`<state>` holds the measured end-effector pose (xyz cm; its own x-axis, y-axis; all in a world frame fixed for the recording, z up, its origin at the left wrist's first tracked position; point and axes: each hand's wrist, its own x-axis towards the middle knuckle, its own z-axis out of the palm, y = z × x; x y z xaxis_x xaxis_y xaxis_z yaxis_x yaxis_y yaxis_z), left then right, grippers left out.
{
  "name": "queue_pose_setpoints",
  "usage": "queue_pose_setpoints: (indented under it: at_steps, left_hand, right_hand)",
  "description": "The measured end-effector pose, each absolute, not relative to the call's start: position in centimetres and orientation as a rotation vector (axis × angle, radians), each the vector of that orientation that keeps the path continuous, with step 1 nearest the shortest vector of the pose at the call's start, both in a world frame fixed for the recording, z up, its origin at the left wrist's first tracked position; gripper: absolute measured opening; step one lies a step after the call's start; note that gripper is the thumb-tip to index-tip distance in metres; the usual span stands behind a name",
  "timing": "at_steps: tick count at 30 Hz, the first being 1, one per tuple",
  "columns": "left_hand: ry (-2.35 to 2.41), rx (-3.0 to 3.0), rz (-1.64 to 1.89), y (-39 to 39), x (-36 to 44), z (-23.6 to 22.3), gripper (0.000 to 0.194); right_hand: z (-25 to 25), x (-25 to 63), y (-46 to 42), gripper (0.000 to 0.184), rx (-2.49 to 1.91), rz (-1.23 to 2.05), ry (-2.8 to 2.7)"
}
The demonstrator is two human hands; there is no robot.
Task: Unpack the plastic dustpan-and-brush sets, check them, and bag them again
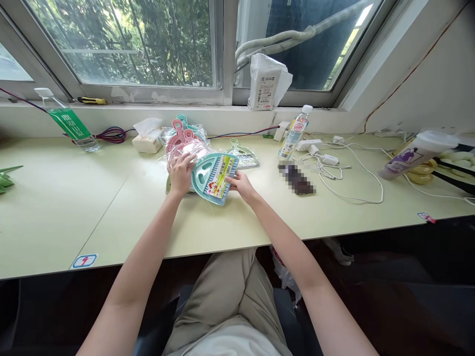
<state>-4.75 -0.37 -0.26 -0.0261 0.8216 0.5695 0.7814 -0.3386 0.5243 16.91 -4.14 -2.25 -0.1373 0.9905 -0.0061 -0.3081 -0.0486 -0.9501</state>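
Note:
A teal dustpan and brush set [202, 177] with a yellow-green paper label is tilted just above the table. My right hand [243, 187] pinches its bristle edge on the right, thumb over the label side. At the rounded left end, where the handle is hidden, my left hand [180, 173] is closed with its fingers curled. Behind it lie plastic-wrapped pink dustpan sets [178, 136], with a teal handle [181, 118] at the back. Another wrapped set, with a pale green handle [235, 146], lies flat to the right of the pile.
On the table [111, 212] stand a tissue pack [147, 136], a green-labelled bottle [72, 126] leaning left, and a clear bottle [296, 132]. Right of me are a pixelated dark object [296, 178], white cables [356, 153] and a lidded cup [415, 153]. A window [228, 49] is behind.

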Motion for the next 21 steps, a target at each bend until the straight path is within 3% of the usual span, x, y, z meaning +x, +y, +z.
queue_pose_setpoints:
  at_steps: [8, 15, 21]
  left_hand:
    - [1.553, 2.377, 1.127, -0.5, -4.3, -0.2, 0.044]
    - [1.361, 2.480, 1.134, -2.4, -1.9, 0.0, 0.045]
    - [1.843, 2.118, 1.541, -4.4, -0.9, 1.2, 0.051]
  right_hand:
    - [-2.5, 17.0, -3.8, 0.018, -0.925, 1.363, -0.891]
    - [-2.7, 16.9, -3.8, 0.026, -0.839, 1.303, -0.903]
    - [-2.2, 16.8, -4.3, 0.028, -0.815, 1.284, -0.909]
